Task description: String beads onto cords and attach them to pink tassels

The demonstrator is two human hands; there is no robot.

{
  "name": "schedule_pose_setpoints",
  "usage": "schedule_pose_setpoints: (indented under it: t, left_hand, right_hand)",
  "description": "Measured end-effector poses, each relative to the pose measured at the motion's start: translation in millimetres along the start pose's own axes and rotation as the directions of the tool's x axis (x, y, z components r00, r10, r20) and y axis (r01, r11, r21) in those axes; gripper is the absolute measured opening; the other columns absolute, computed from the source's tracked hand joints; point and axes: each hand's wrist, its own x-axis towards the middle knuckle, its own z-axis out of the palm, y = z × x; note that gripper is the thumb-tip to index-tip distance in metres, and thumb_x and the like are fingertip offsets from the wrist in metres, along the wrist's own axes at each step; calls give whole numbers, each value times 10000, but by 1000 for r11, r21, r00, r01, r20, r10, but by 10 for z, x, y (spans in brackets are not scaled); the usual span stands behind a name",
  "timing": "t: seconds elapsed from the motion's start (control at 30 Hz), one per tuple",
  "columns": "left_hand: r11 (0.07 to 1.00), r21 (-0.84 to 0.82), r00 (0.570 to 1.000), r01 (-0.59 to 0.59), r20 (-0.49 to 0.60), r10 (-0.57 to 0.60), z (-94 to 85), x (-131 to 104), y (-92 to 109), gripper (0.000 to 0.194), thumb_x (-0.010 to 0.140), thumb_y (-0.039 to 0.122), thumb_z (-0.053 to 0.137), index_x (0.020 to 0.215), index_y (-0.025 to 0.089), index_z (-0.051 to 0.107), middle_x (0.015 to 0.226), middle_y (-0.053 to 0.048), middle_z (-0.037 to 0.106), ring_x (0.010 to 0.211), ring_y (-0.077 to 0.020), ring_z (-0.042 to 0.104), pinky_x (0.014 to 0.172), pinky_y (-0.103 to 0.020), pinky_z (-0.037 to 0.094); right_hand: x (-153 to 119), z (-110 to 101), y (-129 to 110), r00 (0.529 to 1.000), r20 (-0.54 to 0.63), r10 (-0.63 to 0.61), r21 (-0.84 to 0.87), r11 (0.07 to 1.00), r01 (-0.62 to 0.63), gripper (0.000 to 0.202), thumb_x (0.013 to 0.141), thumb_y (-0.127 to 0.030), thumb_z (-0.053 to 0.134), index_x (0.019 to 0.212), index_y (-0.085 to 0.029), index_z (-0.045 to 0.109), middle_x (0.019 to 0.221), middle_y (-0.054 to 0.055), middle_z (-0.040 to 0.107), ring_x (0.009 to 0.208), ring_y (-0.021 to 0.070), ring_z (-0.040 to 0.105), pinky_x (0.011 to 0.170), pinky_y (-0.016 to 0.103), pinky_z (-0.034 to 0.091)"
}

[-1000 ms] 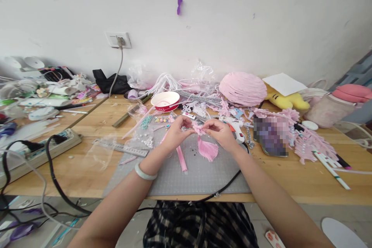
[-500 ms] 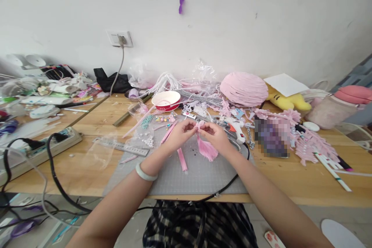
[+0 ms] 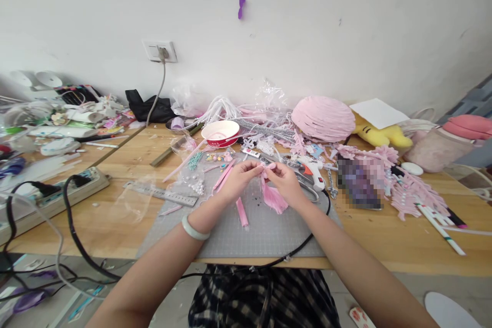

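Note:
A pink tassel (image 3: 274, 198) hangs over the grey cutting mat (image 3: 230, 246), its fringe pointing down and to the right. My left hand (image 3: 240, 179) pinches the bunched top of the tassel from the left side. From the right, my right hand (image 3: 284, 182) pinches the same top, and the fingertips of both hands nearly meet there. The fingers hide most of the knot or bow at the top. Below my left hand a flat pink strip (image 3: 242, 212) lies on the mat. Beside my right hand rests a white and orange glue gun (image 3: 314, 171).
A red and white bowl (image 3: 220, 134) stands behind the hands, near small bags of beads (image 3: 195, 183). A metal ruler (image 3: 165, 195) lies to the left, a power strip (image 3: 57, 200) farther left. A black cable (image 3: 307, 240) crosses the mat's right edge. Pink feather-like pieces (image 3: 415, 192) lie at right.
The fingertips have shifted slightly around the tassel's top, covering more of it. Both hands stay in nearly the same place, and the view has moved very slightly.

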Motion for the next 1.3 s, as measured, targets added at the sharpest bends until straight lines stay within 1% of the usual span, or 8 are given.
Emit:
schedule_pose_setpoints:
  t: [0.2,0.37,0.53,0.63,0.83,1.0,1.13,1.3]
  left_hand:
    - [983,-171,998,65,-5,-67,14,11,10,256,642,362,693,643,140,565,610,19,548,597,-98,507,634,-234,401]
    - [979,-199,999,44,-10,-47,7,9,10,268,630,365,707,641,141,563,606,19,550,594,-98,508,628,-235,403]
    - [993,-107,999,-51,-25,48,-11,15,-5,210,648,304,713,702,145,587,772,-13,622,742,-134,560,726,-265,422]
    - [991,-33,991,-130,-31,129,-5,6,1,190,654,272,711,700,154,570,879,-30,625,843,-160,565,783,-292,420]
    - [960,113,961,-255,-78,265,6,-27,5,138,699,217,672,715,176,542,802,-4,574,788,-137,527,758,-268,395]
    - [944,163,948,-286,-94,304,1,-28,-8,207,699,179,670,834,188,512,813,5,538,787,-125,512,760,-255,397]
    - [945,140,951,-294,-55,304,-4,-15,-26,323,664,130,684,899,197,474,877,-2,540,853,-128,538,809,-271,420]
    - [946,134,955,-295,-1,298,-8,-9,-47,345,679,131,670,950,198,468,965,-33,555,891,-142,562,820,-306,456]
  right_hand:
    - [9,-11,-20,1000,6,14,53,999,-14,249,699,-426,610,668,-195,521,633,-20,561,597,120,532,605,258,456]
    - [27,-27,-1,1000,22,-1,74,997,-1,263,698,-450,608,683,-197,538,652,-15,570,620,131,548,637,278,479]
    - [16,-41,2,999,-25,-44,33,998,45,210,708,-406,615,715,-207,549,691,-9,572,669,147,545,676,283,459]
    - [6,-45,12,997,-52,-65,15,998,66,173,703,-362,627,753,-213,554,740,-2,579,703,159,547,693,292,450]
    - [3,-41,49,997,-28,-78,28,997,79,132,705,-308,630,798,-219,601,821,17,599,780,182,551,754,313,438]
    - [8,-6,78,998,-53,-12,137,990,19,165,691,-322,632,816,-235,569,814,13,597,767,181,564,757,337,464]
    - [26,-2,69,995,-63,74,248,967,-56,198,691,-372,612,818,-236,546,827,14,612,749,174,582,719,339,493]
    - [33,-13,-3,984,-32,176,327,932,-156,231,665,-401,625,746,-193,562,684,-10,602,611,130,563,622,295,487]
